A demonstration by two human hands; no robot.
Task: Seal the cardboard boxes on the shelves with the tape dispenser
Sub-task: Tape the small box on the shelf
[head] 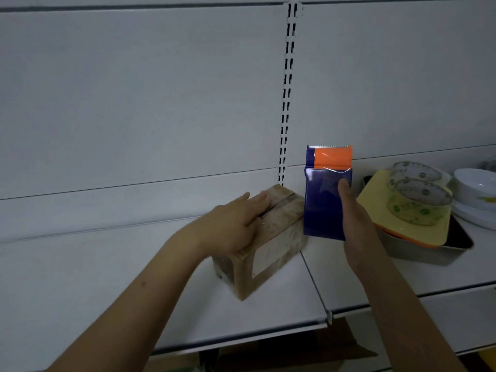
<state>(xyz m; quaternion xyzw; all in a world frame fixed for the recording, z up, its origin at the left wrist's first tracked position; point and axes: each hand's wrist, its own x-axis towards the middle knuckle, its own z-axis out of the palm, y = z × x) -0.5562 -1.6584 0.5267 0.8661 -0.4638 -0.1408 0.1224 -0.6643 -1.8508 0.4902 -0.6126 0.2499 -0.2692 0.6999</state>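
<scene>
A small cardboard box [268,237] sits on the white shelf [107,277] at the centre of the frame, set at an angle, with one corner toward the camera and its far end close to the slotted upright [285,103] in the back panel. Its top flaps are closed; a dark seam runs along the top, and a glossy strip of clear tape shows across part of it. A pale label is visible on the side facing lower right. The left hand [236,224] lies on top of the box, fingers extended along the seam and pressing flat, the thumb down the near side; this grip is wide and encloses nothing. Just right of the box, the right hand [357,226] holds the tape dispenser [326,200] upright, its blue body facing the camera, the orange section and serrated edge at the top. The thumb lies across the blue face and the palm sits against the right edge; the fingers behind are hidden. The dispenser's lower left edge appears just beside the box; contact cannot be confirmed. At the right of the frame, two rolls of clear tape [418,200] rest on a yellow tray [375,210] stacked in a metal tray [429,251], with white bowls [475,186] beyond.
</scene>
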